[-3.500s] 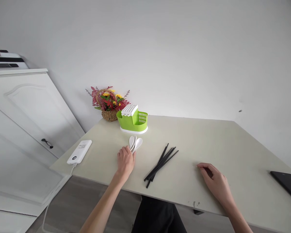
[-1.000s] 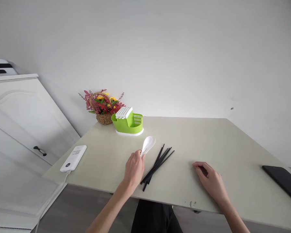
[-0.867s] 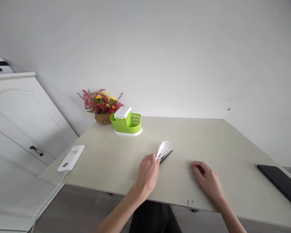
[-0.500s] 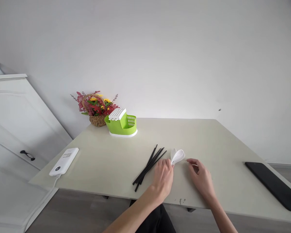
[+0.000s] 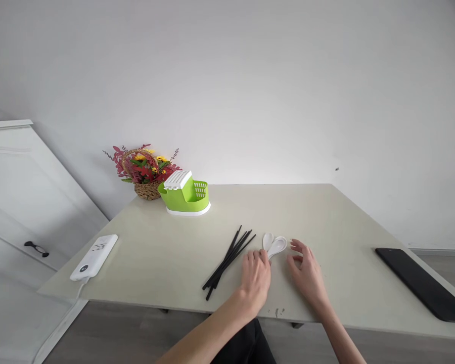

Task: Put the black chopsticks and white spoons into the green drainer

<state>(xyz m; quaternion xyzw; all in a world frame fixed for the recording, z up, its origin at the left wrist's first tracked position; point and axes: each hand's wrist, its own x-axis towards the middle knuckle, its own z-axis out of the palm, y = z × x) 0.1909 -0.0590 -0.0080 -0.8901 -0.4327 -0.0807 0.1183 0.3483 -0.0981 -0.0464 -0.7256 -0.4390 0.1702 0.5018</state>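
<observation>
My left hand (image 5: 256, 277) rests low over the table, fingers closed round the handles of white spoons (image 5: 277, 245). Their bowls point away from me and lie on or just above the tabletop; the handles are mostly hidden under my fingers. Just right of the spoons, my right hand (image 5: 309, 278) is open, its fingers curved and apart, touching none of them. Several black chopsticks (image 5: 229, 263) lie in a loose, crossing bundle left of my left hand.
A green and white cutlery holder (image 5: 185, 197) stands at the back left, before a wicker basket of artificial flowers (image 5: 147, 189). A white power bank (image 5: 94, 257) with a cable lies at the left edge, a black phone (image 5: 420, 283) at the right edge of the table (image 5: 155, 253).
The spoon bowls have spread slightly apart. My right hand's fingers have lifted and opened a little. The whole view has shifted slightly as my head turned right.
</observation>
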